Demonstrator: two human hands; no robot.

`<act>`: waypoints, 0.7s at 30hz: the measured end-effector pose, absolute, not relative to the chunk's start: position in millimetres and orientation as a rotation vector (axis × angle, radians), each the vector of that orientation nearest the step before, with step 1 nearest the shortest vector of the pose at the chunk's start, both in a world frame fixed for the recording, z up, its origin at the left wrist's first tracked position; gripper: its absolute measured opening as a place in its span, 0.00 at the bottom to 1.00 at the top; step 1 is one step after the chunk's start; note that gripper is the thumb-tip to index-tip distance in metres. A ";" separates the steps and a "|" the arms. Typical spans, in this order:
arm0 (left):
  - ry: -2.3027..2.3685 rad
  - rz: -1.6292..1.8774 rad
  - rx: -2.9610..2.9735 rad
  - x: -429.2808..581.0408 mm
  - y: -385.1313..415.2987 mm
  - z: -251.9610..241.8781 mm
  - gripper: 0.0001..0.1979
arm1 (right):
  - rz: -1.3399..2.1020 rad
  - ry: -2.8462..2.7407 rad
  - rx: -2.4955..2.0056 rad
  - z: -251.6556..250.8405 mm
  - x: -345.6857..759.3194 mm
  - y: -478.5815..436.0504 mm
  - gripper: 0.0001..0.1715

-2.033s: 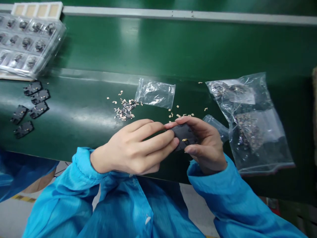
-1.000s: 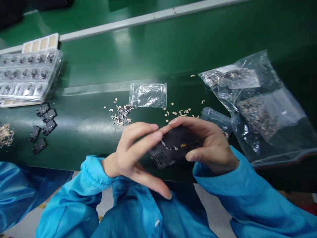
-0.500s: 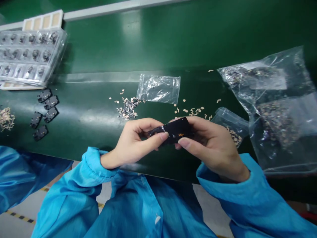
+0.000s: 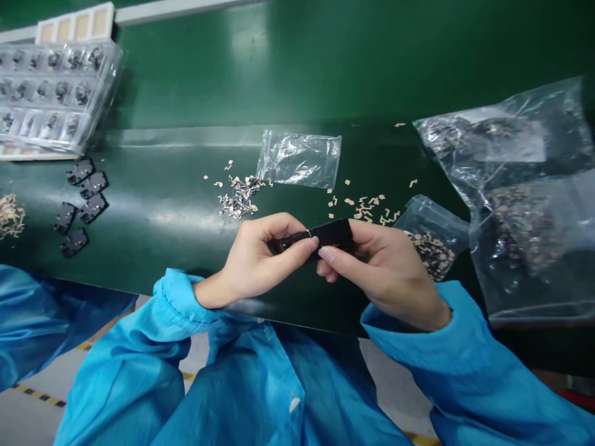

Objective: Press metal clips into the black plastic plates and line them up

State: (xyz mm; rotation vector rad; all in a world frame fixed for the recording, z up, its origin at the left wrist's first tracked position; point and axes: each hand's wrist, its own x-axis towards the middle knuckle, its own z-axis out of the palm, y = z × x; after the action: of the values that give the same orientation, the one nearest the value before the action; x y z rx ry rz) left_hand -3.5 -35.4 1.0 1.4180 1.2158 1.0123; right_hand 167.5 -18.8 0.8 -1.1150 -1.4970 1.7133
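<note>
Both hands grip a flat black plastic part (image 4: 335, 233) just above the near side of the green table. My left hand (image 4: 264, 254) pinches its left end, thumb on the near face. On the right end, my right hand (image 4: 385, 263) is closed, its thumb tip almost meeting the left thumb. Fingers cover much of the part, so its details are hard to make out. Beyond the hands lie a pile of small metal pieces (image 4: 240, 195) and scattered tan pieces (image 4: 365, 207). A small bag of tan and dark pieces (image 4: 432, 254) is beside my right hand.
An empty-looking clear bag (image 4: 300, 160) lies past the hands. Large clear bags of parts (image 4: 525, 229) cover the right. At left are black parts (image 4: 94, 184), a heap of tan strips (image 4: 10, 217) and stacked clear trays (image 4: 56, 93). Another person's blue sleeve (image 4: 46, 328) shows lower left.
My right hand has shifted left along the black part, bringing its thumb close to my left thumb. The black part has tilted, and more of the small bag shows.
</note>
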 end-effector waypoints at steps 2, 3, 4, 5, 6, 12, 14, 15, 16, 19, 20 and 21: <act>1.201 1.011 1.402 -3.1 -35.0 1.3 0.10 | 1.714 -1.494 -1.100 0.4 167.0 -18.0 0.06; 1.191 1.012 1.390 -3.2 -34.9 1.6 0.10 | 1.718 -1.489 -1.092 0.4 167.0 -17.7 0.05; 1.182 1.010 1.372 -3.4 -34.8 1.9 0.10 | 1.727 -1.484 -1.086 0.5 167.1 -17.5 0.05; 1.172 1.006 1.350 -3.8 -34.8 2.2 0.10 | 1.739 -1.479 -1.081 0.7 167.4 -17.5 0.04; 1.161 1.000 1.323 -4.3 -34.8 2.6 0.10 | 1.755 -1.476 -1.075 1.1 167.9 -17.5 0.04; 1.144 0.970 1.215 -5.5 -35.2 5.3 0.15 | 1.812 -1.465 -1.033 3.9 170.8 -18.4 0.05; 1.154 0.962 1.215 -5.0 -35.4 5.8 0.16 | 1.804 -1.462 -1.047 4.3 170.2 -18.7 0.07; 1.154 0.961 1.214 -4.7 -35.6 5.9 0.17 | 1.797 -1.464 -1.057 4.3 169.6 -18.8 0.08; 1.153 0.960 1.214 -4.4 -35.7 5.9 0.17 | 1.788 -1.467 -1.063 4.1 168.9 -19.0 0.08; 1.137 0.959 1.213 -3.9 -36.2 5.2 0.17 | 1.765 -1.474 -1.072 2.8 167.3 -19.4 0.08; 1.131 0.960 1.215 -3.9 -36.5 4.9 0.17 | 1.763 -1.473 -1.071 2.4 167.0 -19.5 0.08; 1.122 0.962 1.221 -4.0 -36.8 4.5 0.17 | 1.765 -1.468 -1.069 1.9 166.9 -19.5 0.07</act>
State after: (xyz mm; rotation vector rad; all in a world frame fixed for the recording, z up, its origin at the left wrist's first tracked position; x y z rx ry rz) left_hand -4.0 -36.8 4.5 1.2207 1.1220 0.9624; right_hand 166.9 -19.5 1.9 -1.0692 -1.4684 1.7653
